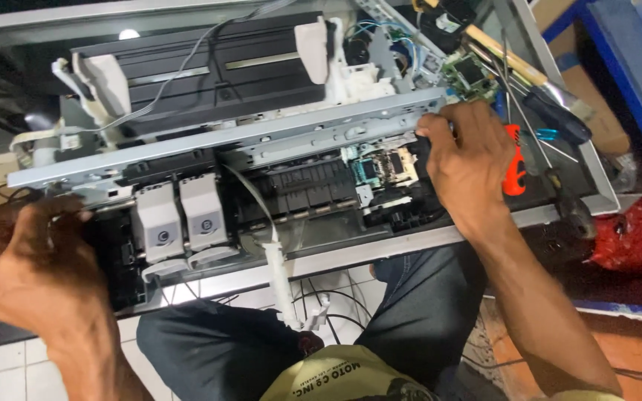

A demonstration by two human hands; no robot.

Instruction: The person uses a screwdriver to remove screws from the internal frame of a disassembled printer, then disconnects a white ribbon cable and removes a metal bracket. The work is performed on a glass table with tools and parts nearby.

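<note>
Knees in dark trousers (209, 341) are seen lowest in the head view, with white floor tiles (16, 367) beside them. Just above the knees, an opened printer (276, 186) is held across the lap. It has no cover, so its inner parts are bare.

At the printer's left end, the left hand (31, 267) is closed around the dark edge. At the right end, the right hand (469, 163) is curled over the end of the long grey metal bar (224, 141); its fingertips are hidden behind the bar.

Two grey ink holders (180, 219) are seen under the bar, near the left hand. A thin white flat cable (273, 252) hangs down over the front edge.

Beside the right hand, an orange-handled screwdriver (514, 160) is laid, and other tools (551, 104) are spread past it.

The printer looks stiff and a bit heavy. Its small boards and thin cable look easy to break. It is best held by both ends, on the metal bar and frame, not by the cable.
</note>
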